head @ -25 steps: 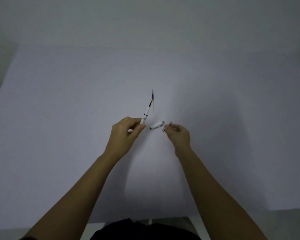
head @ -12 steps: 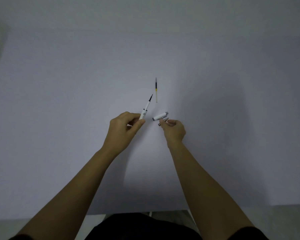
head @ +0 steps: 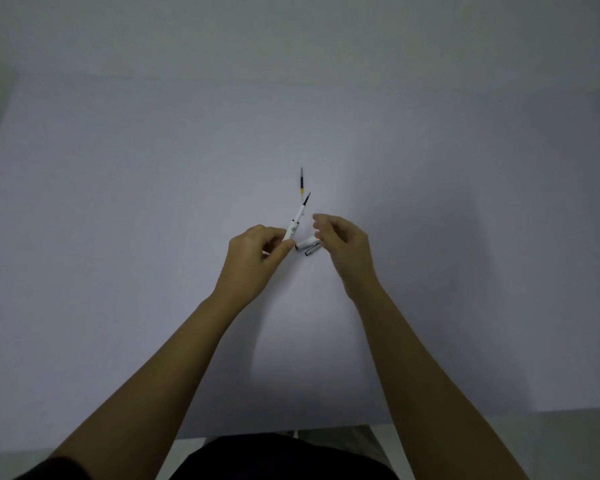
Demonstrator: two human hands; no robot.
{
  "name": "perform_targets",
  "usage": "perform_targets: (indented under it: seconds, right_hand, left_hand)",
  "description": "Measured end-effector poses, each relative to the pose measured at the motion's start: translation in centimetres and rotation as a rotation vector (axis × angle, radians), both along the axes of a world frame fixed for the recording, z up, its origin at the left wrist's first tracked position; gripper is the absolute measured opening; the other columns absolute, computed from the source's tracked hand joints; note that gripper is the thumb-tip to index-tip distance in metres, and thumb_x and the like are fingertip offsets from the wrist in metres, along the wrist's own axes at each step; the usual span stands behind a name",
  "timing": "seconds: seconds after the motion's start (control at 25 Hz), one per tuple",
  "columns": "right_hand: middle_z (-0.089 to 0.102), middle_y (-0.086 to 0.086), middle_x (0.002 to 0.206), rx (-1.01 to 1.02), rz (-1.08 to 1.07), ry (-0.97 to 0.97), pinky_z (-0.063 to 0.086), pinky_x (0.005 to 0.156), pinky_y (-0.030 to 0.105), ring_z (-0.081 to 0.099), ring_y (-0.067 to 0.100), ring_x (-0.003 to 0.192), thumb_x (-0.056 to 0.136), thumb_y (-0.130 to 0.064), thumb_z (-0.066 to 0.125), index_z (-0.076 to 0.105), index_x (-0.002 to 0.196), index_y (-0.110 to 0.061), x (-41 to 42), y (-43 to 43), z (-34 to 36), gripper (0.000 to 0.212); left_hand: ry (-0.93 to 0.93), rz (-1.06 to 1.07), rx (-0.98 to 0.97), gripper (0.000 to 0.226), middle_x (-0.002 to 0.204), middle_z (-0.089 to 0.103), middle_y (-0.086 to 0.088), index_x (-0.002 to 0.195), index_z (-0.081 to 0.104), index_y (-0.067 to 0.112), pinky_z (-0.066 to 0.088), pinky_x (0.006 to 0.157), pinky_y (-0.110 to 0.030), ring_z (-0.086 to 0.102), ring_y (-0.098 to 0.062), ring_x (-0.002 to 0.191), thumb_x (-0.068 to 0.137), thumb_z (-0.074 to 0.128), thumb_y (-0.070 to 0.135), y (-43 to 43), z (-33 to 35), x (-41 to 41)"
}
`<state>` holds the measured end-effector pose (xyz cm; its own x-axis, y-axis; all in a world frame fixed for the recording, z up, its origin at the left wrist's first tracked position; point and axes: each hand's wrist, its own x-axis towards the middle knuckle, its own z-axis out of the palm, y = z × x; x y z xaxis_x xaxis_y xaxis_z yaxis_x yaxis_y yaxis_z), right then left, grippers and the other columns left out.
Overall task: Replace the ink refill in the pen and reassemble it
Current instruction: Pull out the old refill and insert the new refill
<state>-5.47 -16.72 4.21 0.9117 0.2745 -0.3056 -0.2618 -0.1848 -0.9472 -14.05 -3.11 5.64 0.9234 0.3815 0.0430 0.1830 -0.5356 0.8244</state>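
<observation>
My left hand (head: 257, 258) pinches the lower end of a white pen barrel (head: 296, 221). The barrel tilts up and to the right, and a dark refill tip (head: 306, 198) sticks out of its top. Another refill (head: 302, 181), dark with a yellow band, lies on the table just beyond that tip. A white cap piece (head: 306, 242) and a small grey metal piece (head: 311, 251) lie side by side on the table between my hands. My right hand (head: 343, 247) hovers over their right ends with its fingers loosely curled and apart, and it holds nothing that I can see.
The pale lavender table (head: 136, 220) stretches wide around both hands. Its front edge (head: 430, 415) runs just above my dark clothing (head: 284, 459) at the bottom. A plain wall stands behind the table's far edge.
My right hand has let go of the small grey piece beside the cap and lifted its fingers. The barrel in my left hand has moved so that its tip is closer to the refill on the table.
</observation>
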Motion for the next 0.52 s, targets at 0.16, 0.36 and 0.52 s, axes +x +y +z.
perform_targets:
  seconds: [0.16,0.36,0.52]
  right_hand:
    - [0.072,-0.013,0.087,0.049,0.183,-0.105,0.050,0.072,0.012,0.067,-0.001,0.083,0.083,-0.018,0.066,0.071,0.093,-0.028,1.6,0.2,3.5,0.014]
    - [0.072,-0.002,0.086,0.073,0.176,-0.021,0.054,0.075,0.019,0.067,0.008,0.082,0.081,-0.017,0.069,0.070,0.091,-0.021,3.7,1.1,4.1,0.011]
    - [0.070,-0.006,0.083,0.304,-0.004,0.110,0.052,0.066,0.013,0.067,0.006,0.081,0.087,-0.013,0.062,0.067,0.092,-0.021,6.3,2.7,3.5,0.011]
  left_hand:
    - [-0.003,-0.017,0.029,0.012,0.073,0.063,-0.003,0.088,0.068,0.012,0.055,0.067,-0.039,0.059,-0.019,0.067,0.086,0.063,0.022,-0.7,0.6,1.0]
    - [-0.022,-0.035,0.078,0.013,0.071,0.064,-0.007,0.085,0.067,0.010,0.054,0.065,-0.041,0.059,-0.021,0.065,0.085,0.063,0.023,-0.6,1.1,1.5]
    - [0.035,-0.035,0.119,0.013,0.072,0.063,-0.008,0.084,0.067,0.010,0.052,0.065,-0.040,0.059,-0.023,0.066,0.085,0.064,0.022,0.1,0.4,1.9]
